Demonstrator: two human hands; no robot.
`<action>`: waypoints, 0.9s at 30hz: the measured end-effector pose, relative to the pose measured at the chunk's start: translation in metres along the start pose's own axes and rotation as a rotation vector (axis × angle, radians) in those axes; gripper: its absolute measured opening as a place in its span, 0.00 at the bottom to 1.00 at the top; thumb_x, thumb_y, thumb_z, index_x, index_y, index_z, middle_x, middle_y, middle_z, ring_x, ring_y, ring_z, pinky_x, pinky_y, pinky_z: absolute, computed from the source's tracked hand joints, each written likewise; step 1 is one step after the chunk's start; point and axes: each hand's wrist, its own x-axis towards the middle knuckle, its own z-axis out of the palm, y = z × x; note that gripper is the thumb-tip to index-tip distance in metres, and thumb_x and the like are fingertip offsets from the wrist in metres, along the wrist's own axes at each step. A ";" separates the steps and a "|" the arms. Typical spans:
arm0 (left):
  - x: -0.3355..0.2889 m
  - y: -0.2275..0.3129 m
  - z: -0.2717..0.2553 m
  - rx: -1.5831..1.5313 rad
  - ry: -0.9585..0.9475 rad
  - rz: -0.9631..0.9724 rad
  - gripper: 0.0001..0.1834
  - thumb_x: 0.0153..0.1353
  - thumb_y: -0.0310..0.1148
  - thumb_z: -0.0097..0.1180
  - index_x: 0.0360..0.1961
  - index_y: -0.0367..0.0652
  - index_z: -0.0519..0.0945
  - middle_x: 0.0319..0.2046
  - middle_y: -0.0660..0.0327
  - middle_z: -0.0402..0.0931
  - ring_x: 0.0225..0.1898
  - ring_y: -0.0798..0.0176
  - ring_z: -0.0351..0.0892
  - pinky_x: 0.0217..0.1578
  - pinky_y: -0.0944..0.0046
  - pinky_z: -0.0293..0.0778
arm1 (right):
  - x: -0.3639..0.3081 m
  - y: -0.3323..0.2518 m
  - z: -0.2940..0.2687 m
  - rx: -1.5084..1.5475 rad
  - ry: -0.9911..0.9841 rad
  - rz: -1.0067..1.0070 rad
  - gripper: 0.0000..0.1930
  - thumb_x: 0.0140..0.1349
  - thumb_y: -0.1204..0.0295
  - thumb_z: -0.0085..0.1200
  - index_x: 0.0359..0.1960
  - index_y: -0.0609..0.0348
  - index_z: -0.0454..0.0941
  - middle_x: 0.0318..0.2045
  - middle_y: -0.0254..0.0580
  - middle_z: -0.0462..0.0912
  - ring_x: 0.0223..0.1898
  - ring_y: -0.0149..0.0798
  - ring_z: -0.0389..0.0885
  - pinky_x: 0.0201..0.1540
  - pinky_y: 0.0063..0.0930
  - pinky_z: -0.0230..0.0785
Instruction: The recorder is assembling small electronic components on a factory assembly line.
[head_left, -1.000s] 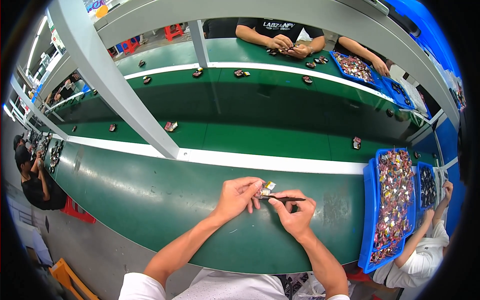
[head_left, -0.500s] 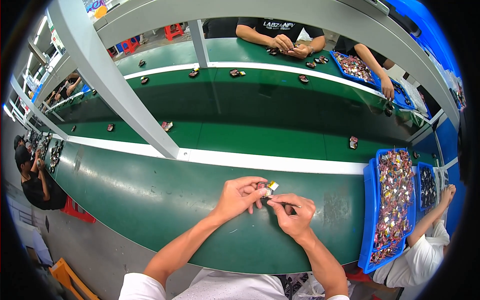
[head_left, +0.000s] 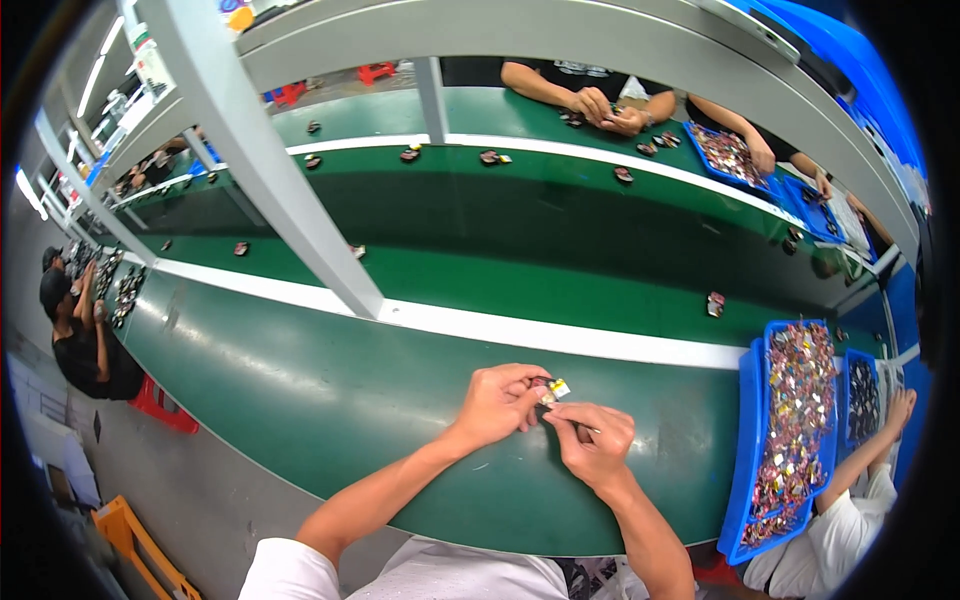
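Note:
My left hand (head_left: 490, 408) pinches a small electronic assembly (head_left: 559, 388) between thumb and fingers, just above the green bench. It has a dark body, reddish bits and a silver piece with yellow tape; the fingers cover much of it. My right hand (head_left: 600, 445) grips a slim, dark pen-like tool (head_left: 594, 430). Its fingertips meet the near side of the assembly, next to the left thumb. Whether the tool's tip touches the part is hidden by the fingers.
A blue bin (head_left: 742, 470) heaped with small wired parts stands at my right. Past it sits a smaller blue bin (head_left: 861, 405) of black pieces, near a co-worker's arm (head_left: 862, 460). Beyond a white rail (head_left: 560, 347), a green belt (head_left: 500, 285) carries scattered assemblies. A grey post (head_left: 270, 170) rises front left.
The view has shifted, so the scene sits slightly lower and farther right. Both hands stay together at the assembly, the tool now at a different angle. Across the belt, a co-worker's arm has moved over a bin.

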 end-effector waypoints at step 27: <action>-0.008 0.007 0.015 0.538 0.005 0.460 0.15 0.59 0.20 0.58 0.49 0.37 0.82 0.45 0.56 0.78 0.35 0.50 0.82 0.34 0.57 0.77 | -0.008 0.026 -0.006 0.006 0.116 0.314 0.07 0.58 0.84 0.65 0.36 0.67 0.81 0.37 0.34 0.83 0.19 0.18 0.62 0.21 0.16 0.52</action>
